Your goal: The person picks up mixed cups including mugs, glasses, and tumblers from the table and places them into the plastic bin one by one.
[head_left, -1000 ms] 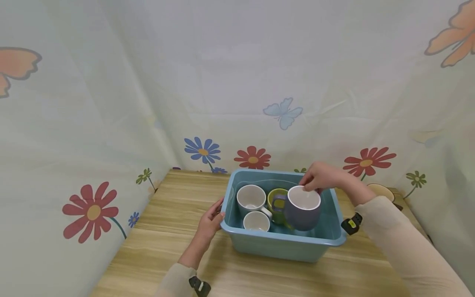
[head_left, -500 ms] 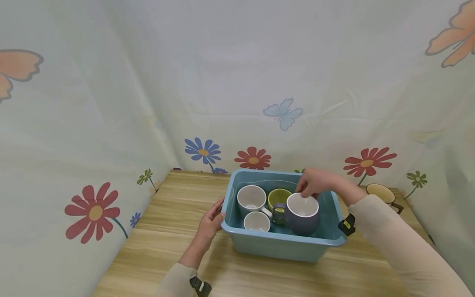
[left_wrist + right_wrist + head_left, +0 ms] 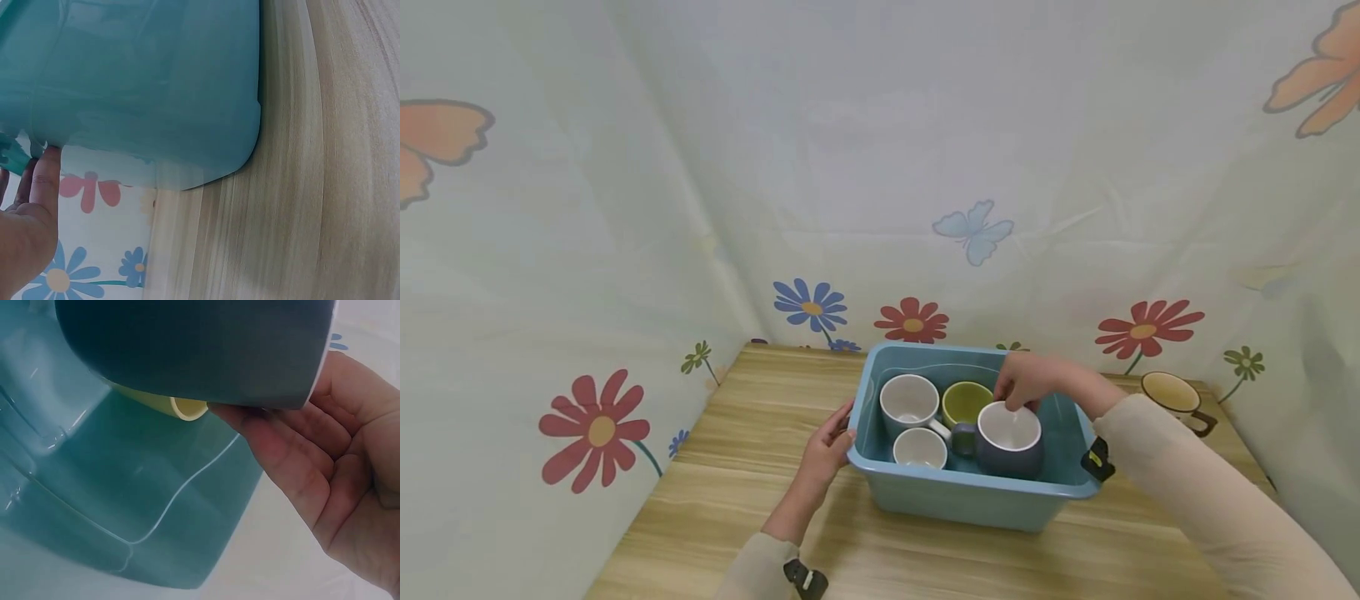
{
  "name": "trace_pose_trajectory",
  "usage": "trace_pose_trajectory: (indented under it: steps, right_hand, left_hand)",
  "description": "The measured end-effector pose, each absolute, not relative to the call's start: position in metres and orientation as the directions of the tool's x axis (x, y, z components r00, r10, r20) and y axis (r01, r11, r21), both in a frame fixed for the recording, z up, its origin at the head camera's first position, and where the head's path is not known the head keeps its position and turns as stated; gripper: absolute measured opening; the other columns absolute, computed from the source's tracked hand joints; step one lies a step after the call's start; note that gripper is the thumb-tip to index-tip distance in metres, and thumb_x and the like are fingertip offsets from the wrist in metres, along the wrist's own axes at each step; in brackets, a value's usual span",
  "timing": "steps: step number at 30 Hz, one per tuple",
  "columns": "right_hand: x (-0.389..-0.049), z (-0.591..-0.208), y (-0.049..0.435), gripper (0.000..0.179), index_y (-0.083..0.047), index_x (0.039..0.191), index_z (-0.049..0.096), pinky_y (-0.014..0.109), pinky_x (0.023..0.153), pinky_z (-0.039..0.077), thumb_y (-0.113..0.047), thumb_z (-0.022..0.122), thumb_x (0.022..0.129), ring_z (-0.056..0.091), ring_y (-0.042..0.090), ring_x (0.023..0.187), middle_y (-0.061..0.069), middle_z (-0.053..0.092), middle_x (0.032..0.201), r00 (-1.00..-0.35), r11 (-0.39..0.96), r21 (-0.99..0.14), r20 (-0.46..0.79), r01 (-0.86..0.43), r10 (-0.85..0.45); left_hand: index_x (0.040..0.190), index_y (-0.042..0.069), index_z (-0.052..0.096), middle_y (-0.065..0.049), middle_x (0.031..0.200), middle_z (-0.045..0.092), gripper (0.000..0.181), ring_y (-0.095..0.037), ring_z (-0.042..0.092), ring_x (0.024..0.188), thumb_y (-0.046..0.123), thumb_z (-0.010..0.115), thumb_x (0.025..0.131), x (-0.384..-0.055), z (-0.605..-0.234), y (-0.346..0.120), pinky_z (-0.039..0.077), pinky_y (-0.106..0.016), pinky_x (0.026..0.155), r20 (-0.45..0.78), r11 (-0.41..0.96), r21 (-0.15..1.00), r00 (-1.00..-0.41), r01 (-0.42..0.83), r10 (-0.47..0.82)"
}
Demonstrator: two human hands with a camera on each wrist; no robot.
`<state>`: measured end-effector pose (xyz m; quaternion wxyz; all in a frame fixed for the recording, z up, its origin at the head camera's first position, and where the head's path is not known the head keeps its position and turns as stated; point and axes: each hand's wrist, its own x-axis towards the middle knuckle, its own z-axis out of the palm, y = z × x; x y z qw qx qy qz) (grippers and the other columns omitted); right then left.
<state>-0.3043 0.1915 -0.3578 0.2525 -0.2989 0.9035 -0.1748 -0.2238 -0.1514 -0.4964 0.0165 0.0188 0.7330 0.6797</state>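
A blue plastic basin stands on the wooden table. At its left end my left hand grips the rim, thumb above and fingers against the outer side. Inside the basin, toward its right, is a dark blue-purple mug with a white interior; my right hand pinches its far rim. That mug sits upright, its handle pointing left. Beside it are a large white mug, a smaller white cup and a green mug, partly hidden. In the right wrist view, the dark mug fills the top.
A cream mug with a dark rim and handle stands on the table at the back right, outside the basin. A flower-printed curtain rises behind and along both sides.
My right hand has lowered the blue-purple mug deeper into the basin and slightly left. More of the cream mug shows now. The left hand stays at the rim.
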Motion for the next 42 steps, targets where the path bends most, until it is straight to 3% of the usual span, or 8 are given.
trace_pose_trajectory:
  steps: [6,29,42]
  right_hand:
    - [-0.306,-0.365,0.189,0.019,-0.004,0.103,0.081,0.026,0.062,0.06,-0.005,0.072,0.086,0.063,0.007,0.066,0.006,0.079,0.091,-0.696,0.775,-0.454,-0.373,-0.44,-0.614]
    - [-0.3,-0.368,0.18,0.018,-0.006,0.102,0.081,0.027,0.062,0.061,-0.005,0.071,0.087,0.065,0.008,0.066,0.003,0.079,0.09,-0.671,0.769,-0.473,-0.402,-0.431,-0.623]
    - [-0.296,-0.366,0.169,0.015,-0.008,0.097,0.081,0.025,0.059,0.058,-0.003,0.072,0.087,0.063,0.009,0.063,0.002,0.077,0.088,-0.694,0.807,-0.369,-0.415,-0.462,-0.588]
  left_hand:
    - [0.154,0.004,0.043,-0.029,0.151,0.051,0.055,-0.032,0.061,0.126,0.011,0.051,0.101,-0.223,-0.496,-0.151,0.06,-0.039,0.091,-0.005,0.069,0.998,-0.999,-0.002,0.042]
    - [0.155,0.001,0.041,-0.031,0.149,0.051,0.056,-0.028,0.062,0.124,0.01,0.051,0.101,-0.222,-0.502,-0.151,0.059,-0.028,0.087,0.02,0.05,0.998,-0.998,0.023,0.057]
    - [0.155,0.002,0.041,-0.031,0.15,0.05,0.056,-0.032,0.06,0.127,0.01,0.052,0.1,-0.223,-0.504,-0.152,0.058,-0.026,0.086,0.018,0.033,0.999,-0.998,0.02,0.058]
